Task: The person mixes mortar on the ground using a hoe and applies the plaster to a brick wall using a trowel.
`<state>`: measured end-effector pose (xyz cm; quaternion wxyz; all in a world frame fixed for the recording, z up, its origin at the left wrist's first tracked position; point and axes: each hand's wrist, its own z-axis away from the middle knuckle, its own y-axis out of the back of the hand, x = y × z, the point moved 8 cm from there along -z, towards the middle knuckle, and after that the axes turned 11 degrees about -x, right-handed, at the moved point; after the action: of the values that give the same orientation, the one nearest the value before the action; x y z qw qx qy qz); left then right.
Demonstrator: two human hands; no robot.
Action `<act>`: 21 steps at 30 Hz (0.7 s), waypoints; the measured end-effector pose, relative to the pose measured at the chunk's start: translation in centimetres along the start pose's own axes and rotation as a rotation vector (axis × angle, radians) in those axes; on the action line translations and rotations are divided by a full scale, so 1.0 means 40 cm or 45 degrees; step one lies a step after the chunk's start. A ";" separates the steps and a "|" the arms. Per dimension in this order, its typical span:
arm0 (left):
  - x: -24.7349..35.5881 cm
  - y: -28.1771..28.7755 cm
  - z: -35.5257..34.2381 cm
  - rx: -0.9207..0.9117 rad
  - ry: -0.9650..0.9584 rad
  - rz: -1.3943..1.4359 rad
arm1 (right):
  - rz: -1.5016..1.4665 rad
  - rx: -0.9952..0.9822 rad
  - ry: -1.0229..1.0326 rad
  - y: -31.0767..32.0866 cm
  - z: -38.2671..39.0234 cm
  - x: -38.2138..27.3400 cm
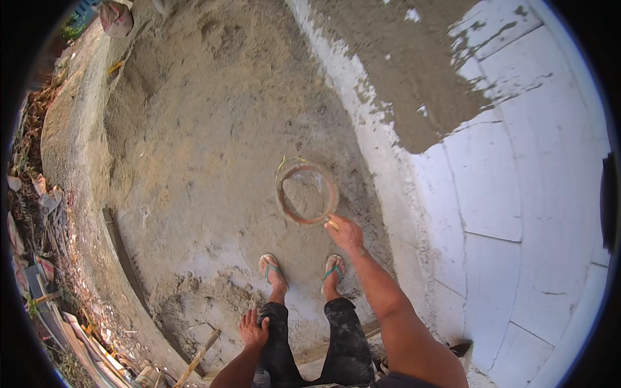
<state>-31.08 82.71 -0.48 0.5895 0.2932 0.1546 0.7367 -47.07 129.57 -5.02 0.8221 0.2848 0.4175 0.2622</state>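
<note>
My right hand (345,234) is closed round a short tan handle (332,224) at the near right rim of a round bucket (332,187). Whatever the handle joins is hidden or too small to make out. Grey wet mortar (304,199) lies inside the bucket, and a yellowish cord or wire (292,159) shows at its far rim. Beside my left knee, my left hand (252,328) rests with its fingers spread, holding nothing. Both my feet, in flip-flops (272,264), stand on the mortar-smeared floor just on the near side of the bucket.
To the right rises a pale block wall (491,200), its upper part coated with wet grey mortar (420,71). Lumpy mortar (200,301) covers the floor at left, beside a low edge (123,252). Debris and boards (84,343) lie beyond; a sack (115,18) stands far left.
</note>
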 end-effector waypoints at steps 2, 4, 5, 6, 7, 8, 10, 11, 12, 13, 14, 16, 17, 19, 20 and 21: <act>-0.047 0.059 0.094 0.141 0.106 0.050 | 0.007 -0.067 0.161 0.142 0.122 -0.184; -0.020 0.121 0.162 0.244 0.015 0.105 | -0.014 -0.147 0.206 0.376 0.230 -0.307; -0.017 0.142 0.189 0.282 -0.022 0.124 | -0.030 -0.198 0.215 0.462 0.294 -0.351; -0.020 0.163 0.223 0.306 -0.038 0.177 | -0.100 -0.249 0.229 0.550 0.352 -0.406; -0.029 0.201 0.257 0.336 -0.047 0.229 | -0.181 -0.298 0.257 0.649 0.398 -0.469; -0.032 0.249 0.293 0.371 -0.050 0.276 | -0.267 -0.355 0.292 0.729 0.425 -0.513; -0.036 0.301 0.351 0.486 -0.073 0.431 | -0.327 -0.443 0.290 0.840 0.441 -0.548; -0.035 0.326 0.363 0.541 -0.016 0.432 | -0.352 -0.488 0.286 0.900 0.434 -0.556; -0.047 0.335 0.366 0.587 0.036 0.437 | -0.426 -0.471 0.270 0.974 0.398 -0.518; -0.060 0.330 0.383 0.609 0.087 0.442 | -0.500 -0.456 0.233 1.047 0.379 -0.471; -0.051 0.338 0.368 0.652 0.056 0.558 | -0.419 -0.156 0.203 1.180 0.363 -0.420; -0.071 0.334 0.375 0.657 0.111 0.676 | -0.055 0.722 0.378 1.417 0.533 -0.479; -0.045 0.368 0.356 0.682 0.126 0.741 | -0.005 1.103 0.567 1.493 0.625 -0.500; -0.115 0.374 0.376 0.664 0.184 0.668 | -0.131 1.198 0.548 1.519 0.752 -0.570; -0.137 0.375 0.358 0.660 0.196 0.648 | -0.306 1.152 0.559 1.489 0.771 -0.585; -0.153 0.357 0.340 0.587 0.271 0.661 | -0.470 1.101 0.575 1.436 0.765 -0.581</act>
<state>-33.00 71.55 16.79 0.2818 0.3694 0.2974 0.8341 -44.54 146.64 61.91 0.5515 0.4562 0.6978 -0.0287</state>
